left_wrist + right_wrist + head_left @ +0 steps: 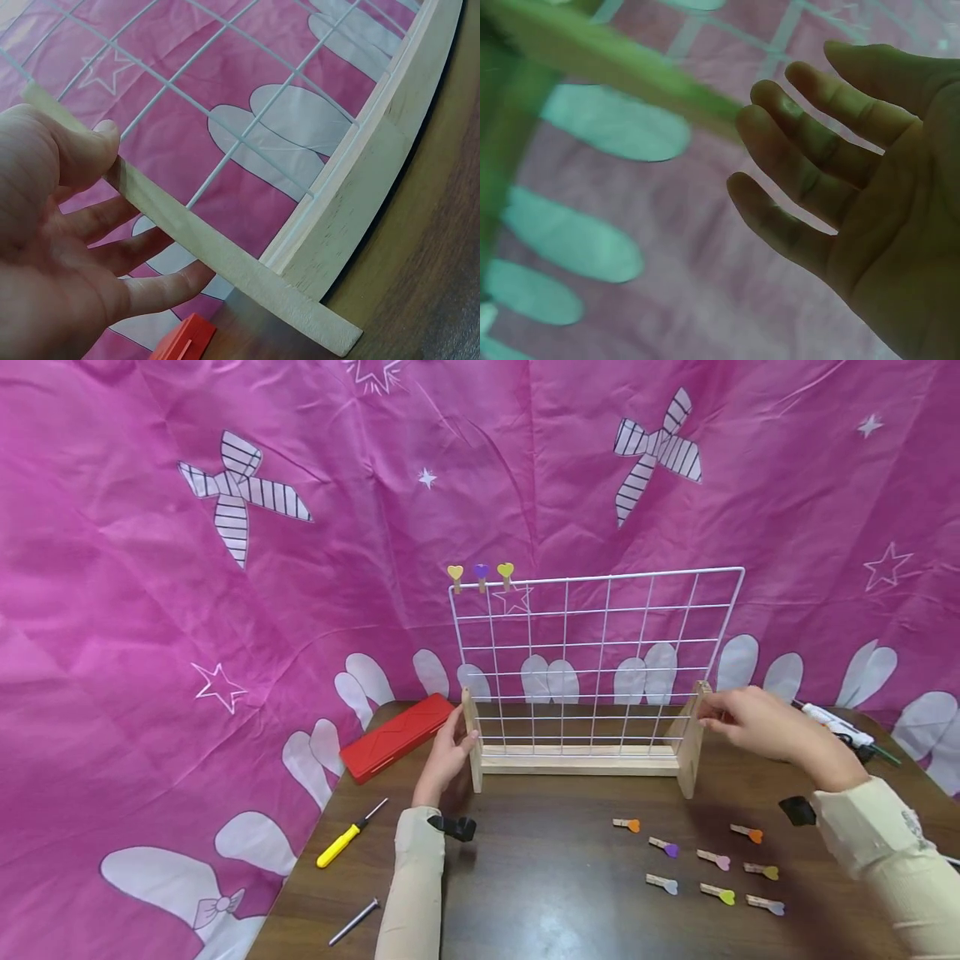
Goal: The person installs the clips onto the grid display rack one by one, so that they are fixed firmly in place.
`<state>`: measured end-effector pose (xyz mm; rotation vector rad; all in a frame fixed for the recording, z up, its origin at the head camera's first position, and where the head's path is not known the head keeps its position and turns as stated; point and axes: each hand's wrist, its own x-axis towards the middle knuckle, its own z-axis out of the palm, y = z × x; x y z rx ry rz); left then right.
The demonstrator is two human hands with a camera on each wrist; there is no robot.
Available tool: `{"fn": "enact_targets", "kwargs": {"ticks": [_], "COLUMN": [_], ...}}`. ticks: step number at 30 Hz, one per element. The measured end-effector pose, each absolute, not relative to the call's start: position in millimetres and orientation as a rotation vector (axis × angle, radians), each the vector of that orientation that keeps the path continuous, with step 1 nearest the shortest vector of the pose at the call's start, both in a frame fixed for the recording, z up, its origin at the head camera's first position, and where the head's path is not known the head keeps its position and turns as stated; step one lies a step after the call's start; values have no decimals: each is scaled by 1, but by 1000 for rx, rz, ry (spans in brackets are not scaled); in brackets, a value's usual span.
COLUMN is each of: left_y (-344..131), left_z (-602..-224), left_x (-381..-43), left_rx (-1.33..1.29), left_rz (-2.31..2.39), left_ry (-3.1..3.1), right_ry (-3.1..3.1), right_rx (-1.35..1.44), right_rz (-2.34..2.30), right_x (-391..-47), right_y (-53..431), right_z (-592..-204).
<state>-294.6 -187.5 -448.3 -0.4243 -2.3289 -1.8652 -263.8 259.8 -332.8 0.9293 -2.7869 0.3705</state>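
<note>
A white wire grid [585, 647] stands upright in a wooden stand [581, 766]. My left hand [447, 753] holds the stand's left post, thumb on one side and fingers on the other, as the left wrist view shows with the post [217, 251]. Beside the right post [692, 743] is my right hand [750, 722]; in the right wrist view its fingers [802, 142] are loosely bent, holding nothing. Whether they touch the post is unclear. Yellowish [455, 573], purple [481, 572] and yellow [506, 572] heart clothespins sit at the grid's top left.
Several heart clothespins [712, 860] lie on the table [540, 868] at front right. To the left are a red case [397, 737], a yellow-handled screwdriver [348, 837] and a metal bolt [354, 922]. A white tool [836, 727] lies back right. Pink cloth [360, 568] hangs behind.
</note>
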Motion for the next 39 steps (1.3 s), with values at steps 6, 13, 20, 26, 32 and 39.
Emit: {"fn": "enact_targets", "kwargs": {"ticks": [6,13,20,26,32,39], "left_y": [-193,-188,-192,-191,-191,-188], "left_z": [-464,-453,-456,-464,-461,-442], "left_x": [-304,-298,-303,-305,-304,-291], "left_rx": [-464,-418,-400,-396,-441,-461], "left_rz": [-1829,-1830,-1862,-1821,-1816,-1853], "left_ry": [-2290,-2324,-2339,-2338,-2314,-2336], "right_ry": [-2916,-3039,-3176,-3223,-3223,-3226], "right_rx": [914,882,825,747,738,741], "right_rz": [437,463,479,472,464,454], "right_x": [-254,-243,-236,-230,-231,-231], "right_y": [288,309,320,325,324,325], "right_z": [-381,-418,-447,-465,-470,-471]}}
